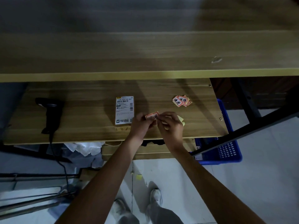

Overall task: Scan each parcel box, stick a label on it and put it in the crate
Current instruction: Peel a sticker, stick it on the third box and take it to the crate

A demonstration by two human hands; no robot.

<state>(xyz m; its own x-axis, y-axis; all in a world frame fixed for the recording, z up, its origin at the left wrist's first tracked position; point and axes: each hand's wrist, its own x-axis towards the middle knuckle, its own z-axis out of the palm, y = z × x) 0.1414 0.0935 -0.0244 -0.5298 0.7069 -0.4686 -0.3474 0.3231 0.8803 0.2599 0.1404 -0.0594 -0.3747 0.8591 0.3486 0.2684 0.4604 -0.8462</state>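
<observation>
Both hands meet above the worktop (80,113): the left hand (142,123) and right hand (169,125) pinch one red-edged label (152,115) between their fingertips, beside the parcel box (124,110).

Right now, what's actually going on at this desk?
A person stands at a wooden pull-out shelf, both hands pinching one red-bordered sticker label between them: left hand, right hand. It looks like they are peeling it, with yellowish backing paper under the right hand. A parcel with a white shipping label lies just left of the hands. More stickers are piled further right, the black scanner lies unused at the left, and a blue crate sits below on the right.
</observation>
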